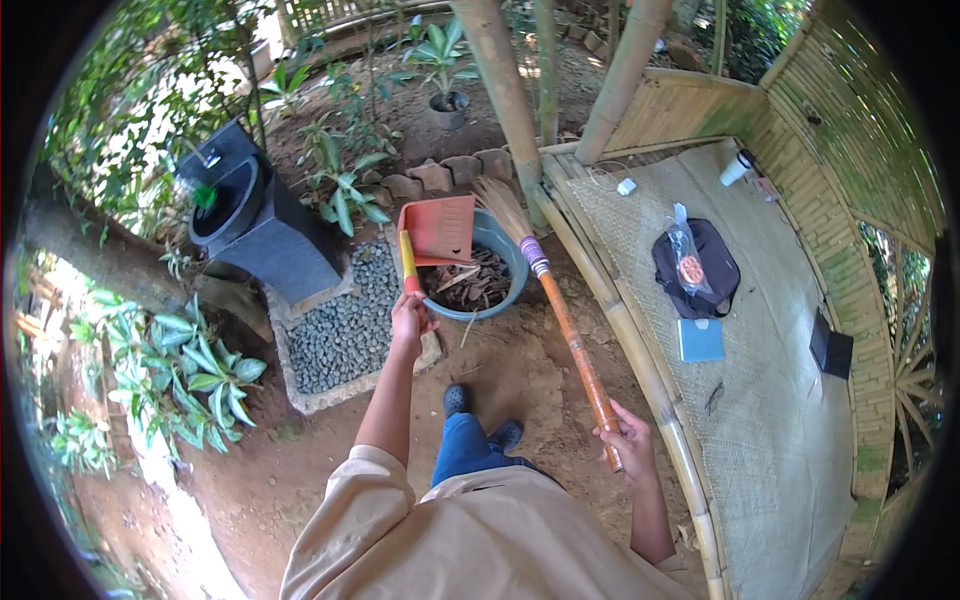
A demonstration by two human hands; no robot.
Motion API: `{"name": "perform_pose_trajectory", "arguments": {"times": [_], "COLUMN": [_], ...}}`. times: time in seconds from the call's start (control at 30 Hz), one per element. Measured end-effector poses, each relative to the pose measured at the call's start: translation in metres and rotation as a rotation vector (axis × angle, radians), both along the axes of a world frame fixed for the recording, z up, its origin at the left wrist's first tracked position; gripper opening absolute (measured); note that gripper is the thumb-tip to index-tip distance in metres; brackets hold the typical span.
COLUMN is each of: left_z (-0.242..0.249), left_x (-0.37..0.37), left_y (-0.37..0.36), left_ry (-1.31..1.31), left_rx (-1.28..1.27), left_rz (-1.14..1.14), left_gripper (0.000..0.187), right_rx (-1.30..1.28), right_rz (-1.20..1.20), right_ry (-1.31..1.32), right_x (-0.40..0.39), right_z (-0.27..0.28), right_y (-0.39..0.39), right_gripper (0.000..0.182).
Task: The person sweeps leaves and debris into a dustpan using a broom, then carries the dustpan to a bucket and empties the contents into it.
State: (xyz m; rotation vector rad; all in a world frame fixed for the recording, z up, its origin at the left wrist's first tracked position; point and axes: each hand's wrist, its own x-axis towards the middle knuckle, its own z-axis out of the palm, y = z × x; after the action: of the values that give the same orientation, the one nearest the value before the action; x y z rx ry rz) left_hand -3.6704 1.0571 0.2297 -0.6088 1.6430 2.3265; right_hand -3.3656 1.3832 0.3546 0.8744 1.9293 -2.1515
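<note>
My left hand (409, 323) is closed round the yellow and red handle of a dustpan. The orange-red pan of the dustpan (440, 228) is over the far left rim of a round grey-green tub (518, 272). Dry brown leaves (478, 284) lie inside the tub. My right hand (628, 440) grips the lower end of a broom (566, 325) with an orange stick and purple binding. The broom slants up and away, its straw bristles beside the tub's right rim.
On the left stands a dark stone basin (290, 245) by a bed of grey pebbles (345, 335). To the right, a bamboo platform edge (640, 345) borders a woven mat (770, 440) bearing a dark backpack (728, 262), a blue box (701, 340) and a white tumbler (737, 168).
</note>
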Motion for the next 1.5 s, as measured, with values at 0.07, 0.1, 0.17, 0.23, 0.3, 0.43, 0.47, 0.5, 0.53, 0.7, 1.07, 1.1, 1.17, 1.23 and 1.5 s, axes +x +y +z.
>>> {"name": "perform_pose_trajectory", "arguments": {"times": [0.07, 0.1, 0.17, 0.23, 0.3, 0.43, 0.47, 0.5, 0.53, 0.7, 1.07, 1.1, 1.17, 1.23, 1.5], "left_z": [0.029, 0.035, 0.036, 0.062, 0.082, 0.095, 0.098, 0.102, 0.097, 0.066, 0.048, 0.047, 0.04, 0.04, 0.046], "left_x": [0.005, 0.009, 0.016, 0.033, 0.048, 0.091, 0.105, 0.121, 0.138, 0.259, 0.615, 0.648, 0.701, 0.751, 0.898], "left_y": [-0.013, -0.02, -0.043, -0.06, -0.082, -0.137, -0.152, -0.167, -0.183, -0.258, -0.337, -0.341, -0.343, -0.35, -0.362], "left_ry": [-0.01, -0.017, 0.019, 0.023, 0.076, 0.179, 0.161, 0.141, 0.138, -0.013, -0.117, -0.132, -0.153, -0.163, -0.405], "left_rx": [-0.023, -0.033, -0.024, -0.05, -0.115, -0.255, -0.212, -0.167, -0.234, -0.74, -0.813, -0.826, -0.85, -0.854, -0.912], "left_rz": [-0.006, -0.012, -0.037, -0.014, -0.006, 0.067, 0.117, 0.169, 0.203, 0.409, 1.011, 1.07, 1.167, 1.303, 1.738], "left_gripper": [0.011, 0.012, 0.022, 0.031, 0.035, 0.041, 0.041, 0.042, 0.041, 0.038, 0.038, 0.037, 0.036, 0.035, 0.038], "right_rx": [-0.02, -0.012, 0.005, 0.011, 0.013, -0.001, -0.005, -0.009, -0.014, 0.001, 0.038, 0.01, 0.024, 0.068, 0.088], "right_rz": [0.029, 0.04, 0.061, 0.114, 0.168, 0.284, 0.32, 0.354, 0.391, 0.563, 1.128, 1.185, 1.299, 1.455, 1.793], "right_ry": [0.014, 0.009, 0.002, -0.013, -0.019, -0.02, -0.017, -0.022, -0.025, -0.078, -0.138, -0.151, -0.162, -0.149, -0.258], "right_x": [-0.004, -0.006, -0.011, -0.013, -0.018, -0.02, -0.02, -0.021, -0.019, -0.005, 0.082, 0.09, 0.11, 0.125, 0.178], "right_z": [-0.003, -0.003, -0.001, -0.001, 0.001, 0.002, 0.002, 0.003, 0.002, 0.012, -0.013, -0.016, -0.019, -0.012, 0.0], "right_y": [0.001, 0.0, -0.004, -0.009, -0.015, -0.035, -0.041, -0.047, -0.053, -0.106, -0.284, -0.305, -0.348, -0.393, -0.555], "right_gripper": [0.07, 0.07, 0.07, 0.069, 0.069, 0.069, 0.069, 0.069, 0.069, 0.069, 0.068, 0.069, 0.068, 0.066, 0.07]}}
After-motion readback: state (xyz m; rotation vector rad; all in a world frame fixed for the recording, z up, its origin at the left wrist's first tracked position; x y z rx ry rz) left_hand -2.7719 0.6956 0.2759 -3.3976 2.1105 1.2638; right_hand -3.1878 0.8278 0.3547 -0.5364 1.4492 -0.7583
